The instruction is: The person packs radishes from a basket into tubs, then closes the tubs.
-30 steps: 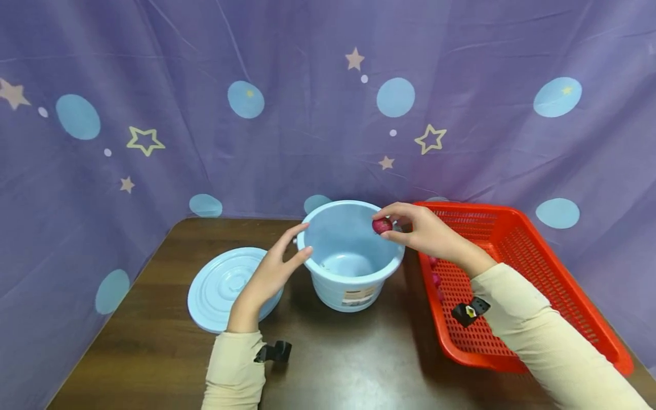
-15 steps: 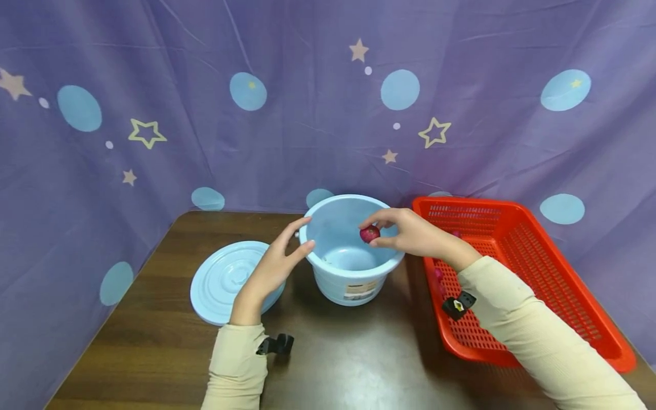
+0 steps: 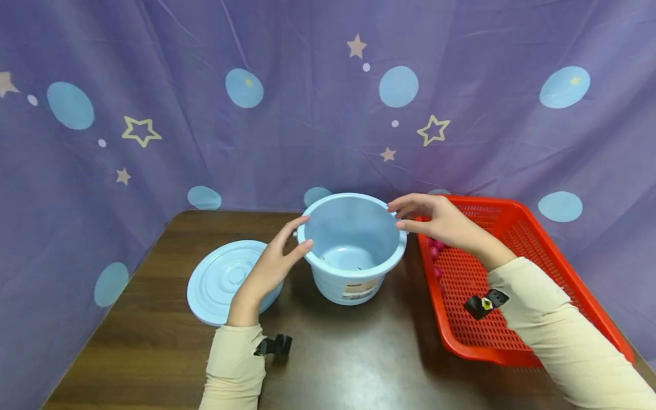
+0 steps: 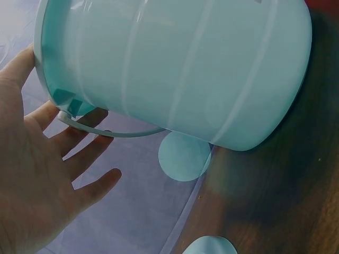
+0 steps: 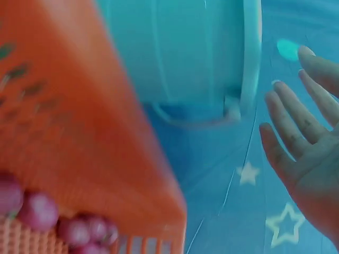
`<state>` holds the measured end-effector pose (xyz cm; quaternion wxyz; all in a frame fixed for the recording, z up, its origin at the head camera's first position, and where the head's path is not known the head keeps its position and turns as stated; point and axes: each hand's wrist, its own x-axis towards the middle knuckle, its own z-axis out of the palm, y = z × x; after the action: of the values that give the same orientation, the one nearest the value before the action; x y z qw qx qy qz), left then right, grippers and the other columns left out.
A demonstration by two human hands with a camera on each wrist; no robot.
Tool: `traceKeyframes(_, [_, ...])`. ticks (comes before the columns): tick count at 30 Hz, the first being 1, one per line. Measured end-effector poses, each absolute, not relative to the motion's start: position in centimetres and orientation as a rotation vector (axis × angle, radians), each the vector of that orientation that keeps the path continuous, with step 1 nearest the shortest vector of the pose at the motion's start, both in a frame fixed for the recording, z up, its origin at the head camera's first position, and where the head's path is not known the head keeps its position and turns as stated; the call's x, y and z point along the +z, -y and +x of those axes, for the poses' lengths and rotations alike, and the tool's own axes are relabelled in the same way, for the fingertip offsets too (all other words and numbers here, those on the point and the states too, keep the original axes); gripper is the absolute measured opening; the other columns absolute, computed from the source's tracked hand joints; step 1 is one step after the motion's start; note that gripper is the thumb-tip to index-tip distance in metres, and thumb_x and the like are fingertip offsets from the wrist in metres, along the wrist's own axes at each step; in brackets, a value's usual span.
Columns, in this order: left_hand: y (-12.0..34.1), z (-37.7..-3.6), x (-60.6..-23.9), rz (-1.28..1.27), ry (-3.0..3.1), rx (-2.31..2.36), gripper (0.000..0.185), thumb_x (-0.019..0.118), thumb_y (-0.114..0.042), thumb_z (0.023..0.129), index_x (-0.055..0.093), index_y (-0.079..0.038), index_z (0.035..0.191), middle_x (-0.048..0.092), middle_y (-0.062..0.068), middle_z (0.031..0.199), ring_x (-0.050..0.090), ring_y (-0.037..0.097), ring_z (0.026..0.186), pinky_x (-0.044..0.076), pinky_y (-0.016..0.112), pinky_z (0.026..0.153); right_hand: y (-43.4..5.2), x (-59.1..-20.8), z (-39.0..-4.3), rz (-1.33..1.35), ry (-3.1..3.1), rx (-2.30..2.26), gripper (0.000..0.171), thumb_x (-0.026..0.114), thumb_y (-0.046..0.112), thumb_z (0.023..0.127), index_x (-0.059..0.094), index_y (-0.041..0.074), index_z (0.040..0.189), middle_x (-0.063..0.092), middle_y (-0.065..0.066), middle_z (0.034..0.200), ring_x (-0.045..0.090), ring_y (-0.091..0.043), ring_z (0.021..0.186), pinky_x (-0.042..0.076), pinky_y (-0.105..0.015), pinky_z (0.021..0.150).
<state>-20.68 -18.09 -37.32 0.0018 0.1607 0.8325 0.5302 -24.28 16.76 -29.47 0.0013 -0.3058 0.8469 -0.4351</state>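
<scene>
Head view: the left hand [image 3: 266, 270] rests with straight fingers against the near-left rim of the light blue bucket [image 3: 353, 279]; its grip is open and holds nothing. The right hand [image 3: 441, 223], fingers relaxed and empty, hovers at the bucket's far-right rim, above the red basket [image 3: 512, 273]. Small red fruits [image 5: 37, 211] lie in the basket just below that hand. The bucket's contents cannot be told. The blue lid [image 3: 225, 279] lies flat on the surface [image 3: 359, 359] beneath the left wrist.
</scene>
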Motion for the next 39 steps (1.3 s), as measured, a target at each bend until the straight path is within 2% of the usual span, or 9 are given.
traceKeyframes(4, [18.3,-20.6,-37.1,0.504,-2.619,1.656,0.056,0.054,-0.051,0.099,0.035,-0.041,0.151,0.027,-0.007,0.159,0.023,0.023,0.146,0.022,0.062,0.112,-19.0,-29.9,-24.1,-0.829,-2.659,-1.551,0.027,0.071,0.009,0.093,0.069,0.004,0.119,0.07,-0.012,0.112,0.067,-0.02,0.097,0.053,-0.023,0.081])
traceKeyframes(7, [18.4,-20.6,-37.0,0.506,-2.622,1.66,0.056,0.055,-0.05,0.099,0.035,-0.041,0.15,0.028,-0.007,0.158,0.023,0.022,0.146,0.021,0.061,0.112,-20.8,-30.7,-24.3,-0.771,-2.682,-1.561,0.024,0.07,0.009,0.093,0.069,0.002,0.116,0.071,-0.009,0.108,0.068,-0.017,0.097,0.052,-0.02,0.083])
traceKeyframes(12, [18.5,-20.9,-37.0,0.498,-2.631,1.681,0.055,0.055,-0.049,0.099,0.036,-0.04,0.15,0.03,-0.007,0.158,0.023,0.02,0.145,0.021,0.059,0.113,-23.2,-32.5,-25.5,-0.777,-2.665,-1.423,0.025,0.071,0.008,0.092,0.068,-0.004,0.113,0.073,-0.009,0.103,0.069,-0.011,0.09,0.055,-0.022,0.077])
traceKeyframes(15, [18.6,-21.0,-37.1,0.495,-2.626,1.679,0.054,0.054,-0.049,0.1,0.036,-0.041,0.15,0.029,-0.007,0.158,0.023,0.02,0.146,0.021,0.06,0.113,-24.2,-33.6,-25.8,-0.749,-2.683,-1.323,0.023,0.073,0.009,0.09,0.07,-0.003,0.11,0.073,-0.01,0.101,0.069,-0.013,0.087,0.055,-0.022,0.077])
traceKeyframes(20, [18.6,-20.9,-37.1,0.5,-2.615,1.682,0.055,0.054,-0.05,0.099,0.035,-0.041,0.15,0.028,-0.007,0.158,0.022,0.02,0.146,0.02,0.06,0.113,-25.5,-35.3,-26.0,-0.737,-2.749,-1.147,0.023,0.077,0.013,0.088,0.073,0.003,0.108,0.073,-0.008,0.102,0.065,-0.009,0.092,0.051,-0.021,0.081])
traceKeyframes(25, [18.5,-20.7,-37.1,0.503,-2.611,1.676,0.056,0.055,-0.049,0.099,0.036,-0.04,0.15,0.029,-0.006,0.158,0.023,0.021,0.146,0.021,0.06,0.113,-26.2,-36.7,-25.9,-0.741,-2.679,-1.046,0.024,0.079,0.013,0.085,0.073,0.004,0.107,0.073,-0.007,0.101,0.062,-0.012,0.086,0.051,-0.025,0.076])
traceKeyframes(31, [18.2,-20.6,-37.1,0.518,-2.612,1.676,0.055,0.056,-0.049,0.099,0.037,-0.039,0.15,0.03,-0.005,0.158,0.025,0.022,0.145,0.021,0.061,0.113,-26.0,-38.1,-25.8,-0.758,-2.529,-1.04,0.029,0.078,0.009,0.085,0.069,-0.001,0.111,0.071,-0.012,0.104,0.067,-0.021,0.083,0.055,-0.026,0.075])
traceKeyframes(39, [18.2,-20.5,-37.1,0.517,-2.602,1.684,0.056,0.056,-0.048,0.099,0.037,-0.038,0.15,0.03,-0.006,0.158,0.024,0.021,0.145,0.02,0.06,0.113,-24.9,-38.9,-25.6,-0.806,-2.428,-1.026,0.023,0.076,0.002,0.084,0.064,-0.005,0.104,0.068,-0.012,0.097,0.068,-0.022,0.083,0.056,-0.027,0.074])
